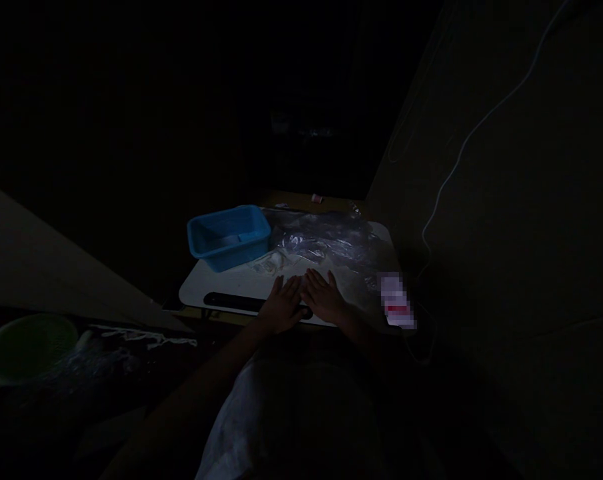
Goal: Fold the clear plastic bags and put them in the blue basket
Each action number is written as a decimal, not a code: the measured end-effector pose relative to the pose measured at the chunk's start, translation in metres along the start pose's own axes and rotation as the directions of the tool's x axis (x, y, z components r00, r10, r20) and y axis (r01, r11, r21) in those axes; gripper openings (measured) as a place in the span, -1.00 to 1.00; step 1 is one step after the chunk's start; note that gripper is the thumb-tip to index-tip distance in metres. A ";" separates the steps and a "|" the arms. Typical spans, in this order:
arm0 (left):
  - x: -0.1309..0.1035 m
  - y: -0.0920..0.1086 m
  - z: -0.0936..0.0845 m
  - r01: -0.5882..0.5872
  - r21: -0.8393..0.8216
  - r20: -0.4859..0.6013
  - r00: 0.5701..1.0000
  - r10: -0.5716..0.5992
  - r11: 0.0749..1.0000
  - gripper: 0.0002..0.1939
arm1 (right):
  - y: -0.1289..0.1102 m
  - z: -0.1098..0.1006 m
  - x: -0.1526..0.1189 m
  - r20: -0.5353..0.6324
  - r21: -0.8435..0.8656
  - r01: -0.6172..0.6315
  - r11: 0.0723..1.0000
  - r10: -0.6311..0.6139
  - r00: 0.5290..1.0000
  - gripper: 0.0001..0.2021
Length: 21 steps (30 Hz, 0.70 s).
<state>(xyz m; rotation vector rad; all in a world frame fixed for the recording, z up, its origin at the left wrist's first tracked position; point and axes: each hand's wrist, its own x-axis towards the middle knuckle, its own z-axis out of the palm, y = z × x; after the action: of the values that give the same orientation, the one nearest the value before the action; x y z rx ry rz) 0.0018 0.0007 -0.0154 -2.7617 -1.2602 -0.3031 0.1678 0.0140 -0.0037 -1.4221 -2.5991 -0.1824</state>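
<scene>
Both hands rest side by side near the front edge of a small white table [194, 287]. My left hand [282, 305] lies flat with fingers stretched out, over the right end of a dark slot [234, 301] in the tabletop. Beside it, my right hand [324, 298] is spread palm down, its fingers close to those of the left. Neither hand appears to hold anything. Just beyond the hands are a crumpled whitish piece [271, 262], its kind unclear, and a sheet of clear plastic [326, 240]. A blue plastic basin [231, 257] stands at the table's back left.
A phone-like lit object [397, 300], blurred out, is at the table's right edge. A white cable [461, 150] hangs along the right wall. At lower left are a green round tub [31, 350] and clear plastic [96, 367]. The room is very dark.
</scene>
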 end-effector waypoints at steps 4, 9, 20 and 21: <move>0.000 0.000 0.000 0.028 0.009 0.008 1.000 -0.028 1.000 -0.40 | 0.001 -0.002 -0.001 -0.028 0.000 0.000 1.000 0.000 1.000 -0.48; 0.000 0.001 0.000 0.029 0.018 0.030 0.999 -0.029 0.999 -0.39 | 0.001 -0.002 -0.002 0.007 0.017 0.028 0.999 -0.028 1.000 -0.48; -0.001 0.002 -0.001 0.028 -0.005 0.061 0.998 -0.027 1.000 -0.36 | 0.001 0.000 -0.003 0.029 0.023 0.020 1.000 -0.021 0.999 -0.49; -0.001 0.002 -0.001 0.027 -0.004 0.059 0.998 -0.026 1.000 -0.35 | 0.001 0.000 -0.003 0.025 0.021 0.020 1.000 -0.021 0.999 -0.49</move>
<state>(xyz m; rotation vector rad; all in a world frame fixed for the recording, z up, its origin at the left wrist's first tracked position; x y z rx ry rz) 0.0027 -0.0013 -0.0148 -2.7790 -1.3120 -0.2285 0.1698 0.0122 -0.0041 -1.3999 -2.6288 -0.1400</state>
